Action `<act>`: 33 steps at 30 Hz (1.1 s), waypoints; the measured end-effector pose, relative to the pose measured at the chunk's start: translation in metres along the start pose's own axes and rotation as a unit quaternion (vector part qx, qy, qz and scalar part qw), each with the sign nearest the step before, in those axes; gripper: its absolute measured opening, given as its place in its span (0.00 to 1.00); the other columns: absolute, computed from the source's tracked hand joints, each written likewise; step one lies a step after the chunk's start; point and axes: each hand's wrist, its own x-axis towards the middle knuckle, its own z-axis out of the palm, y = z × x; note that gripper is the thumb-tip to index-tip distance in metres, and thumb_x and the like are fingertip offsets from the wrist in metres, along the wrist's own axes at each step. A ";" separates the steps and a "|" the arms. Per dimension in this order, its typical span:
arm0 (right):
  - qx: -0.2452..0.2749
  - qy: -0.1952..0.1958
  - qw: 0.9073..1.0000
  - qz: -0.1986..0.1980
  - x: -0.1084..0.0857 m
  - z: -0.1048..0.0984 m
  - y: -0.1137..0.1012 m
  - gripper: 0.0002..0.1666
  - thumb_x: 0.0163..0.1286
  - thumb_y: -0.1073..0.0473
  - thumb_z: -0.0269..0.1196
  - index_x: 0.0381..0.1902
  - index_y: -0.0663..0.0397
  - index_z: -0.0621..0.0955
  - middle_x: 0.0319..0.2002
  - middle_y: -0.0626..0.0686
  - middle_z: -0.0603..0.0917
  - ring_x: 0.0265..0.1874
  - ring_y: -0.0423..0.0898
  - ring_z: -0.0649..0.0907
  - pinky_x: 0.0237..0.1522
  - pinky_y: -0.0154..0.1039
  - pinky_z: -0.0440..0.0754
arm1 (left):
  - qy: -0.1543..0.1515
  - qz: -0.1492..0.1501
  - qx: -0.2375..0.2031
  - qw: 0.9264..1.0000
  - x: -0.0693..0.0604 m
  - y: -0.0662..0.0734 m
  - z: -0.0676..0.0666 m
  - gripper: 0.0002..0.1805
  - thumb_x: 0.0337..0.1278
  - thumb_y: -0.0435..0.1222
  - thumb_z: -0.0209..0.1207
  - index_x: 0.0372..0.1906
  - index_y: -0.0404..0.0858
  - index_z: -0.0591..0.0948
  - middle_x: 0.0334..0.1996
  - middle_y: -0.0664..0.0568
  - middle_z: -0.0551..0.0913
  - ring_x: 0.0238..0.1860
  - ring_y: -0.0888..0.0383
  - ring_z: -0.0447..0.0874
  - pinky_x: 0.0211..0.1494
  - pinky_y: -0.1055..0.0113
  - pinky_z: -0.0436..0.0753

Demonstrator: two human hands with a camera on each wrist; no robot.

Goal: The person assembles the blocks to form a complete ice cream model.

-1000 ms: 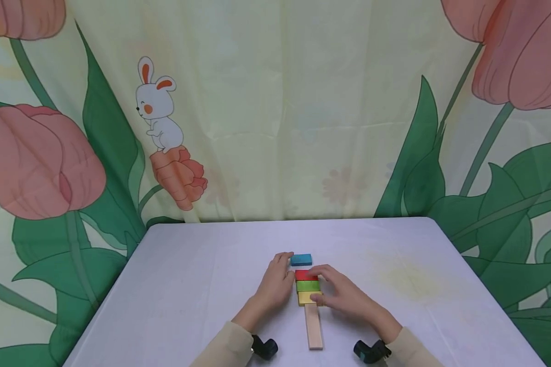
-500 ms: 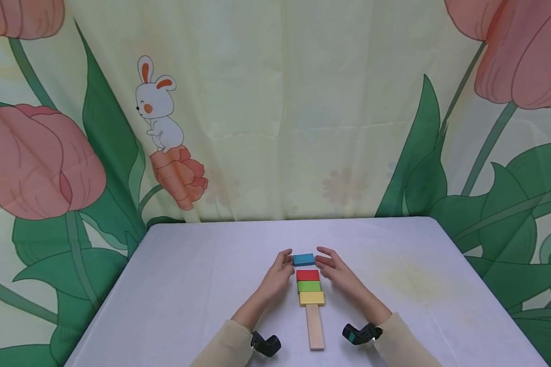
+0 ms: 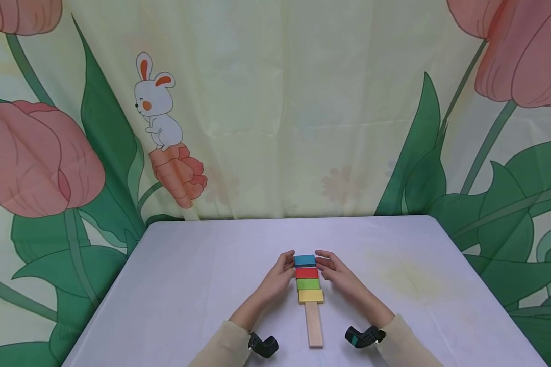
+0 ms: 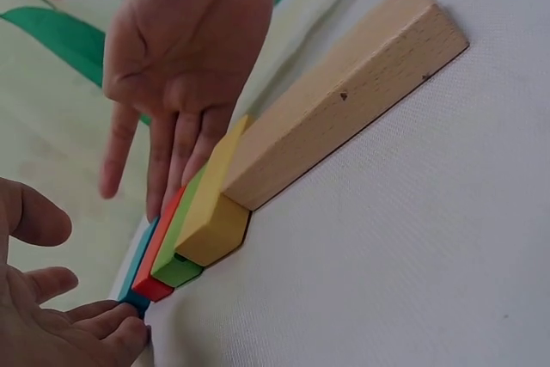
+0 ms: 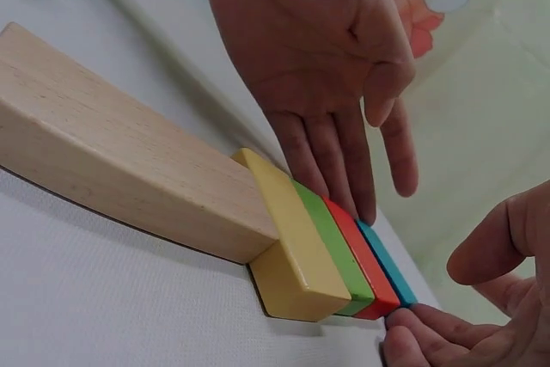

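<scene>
A blue block [image 3: 305, 260] lies flat at the far end of a row of wooden blocks. Just nearer are a red block [image 3: 306, 273], a green block [image 3: 308, 284] and a yellow block [image 3: 310, 296], packed side by side. A long plain wood block [image 3: 314, 324] extends from the yellow one toward the person. My left hand [image 3: 277, 279] is at the blue block's left end, its fingertips [image 4: 129, 307] touching or close to it. At the right end, my right hand [image 3: 341, 276] has extended fingers [image 5: 430, 328] against the block. Both thumbs stay off the blocks.
The blocks lie on a table with a white cloth [image 3: 188, 285]. Behind its back edge hangs a curtain [image 3: 275, 127] printed with tulips and a rabbit. Each wrist wears a black camera, such as the left one [image 3: 264, 346].
My right hand has moved from the red and yellow blocks out to the blue block's right end. The blue block has shifted slightly right and closed most of its gap to the red one.
</scene>
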 end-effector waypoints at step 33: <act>-0.157 0.083 0.984 -0.007 -0.040 -0.018 -0.002 0.25 0.76 0.62 0.57 0.69 0.57 0.74 0.66 0.60 0.79 0.65 0.59 0.79 0.66 0.56 0.80 | 0.007 0.038 0.146 0.988 -0.040 -0.010 -0.038 0.26 0.76 0.38 0.49 0.73 0.36 0.70 0.74 0.38 0.68 0.76 0.38 0.66 0.76 0.39 0.69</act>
